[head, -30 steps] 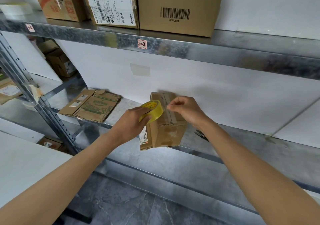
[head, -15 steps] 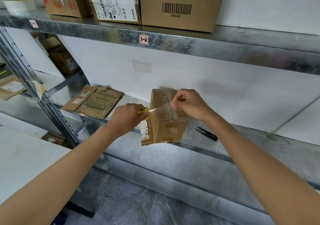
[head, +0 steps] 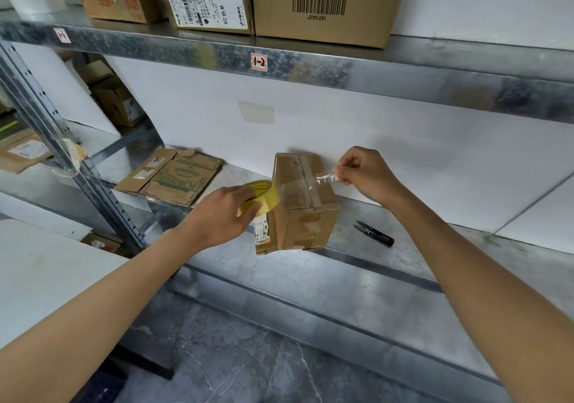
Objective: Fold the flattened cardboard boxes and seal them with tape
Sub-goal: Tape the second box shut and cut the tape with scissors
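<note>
Box [head: 302,203] between hands; left [head: 223,213] grips roll [head: 261,197], right [head: 366,174] pinches tape [head: 323,178].

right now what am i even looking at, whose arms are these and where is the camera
No machine here: a person wears a camera on the head, so you see their own arms from above. The left hand grips a yellow tape roll; the right hand pinches the clear tape strip pulled from it, stretched over a folded cardboard box. The box stands on a metal shelf, with black snips to its right and flattened boxes to its left.
</note>
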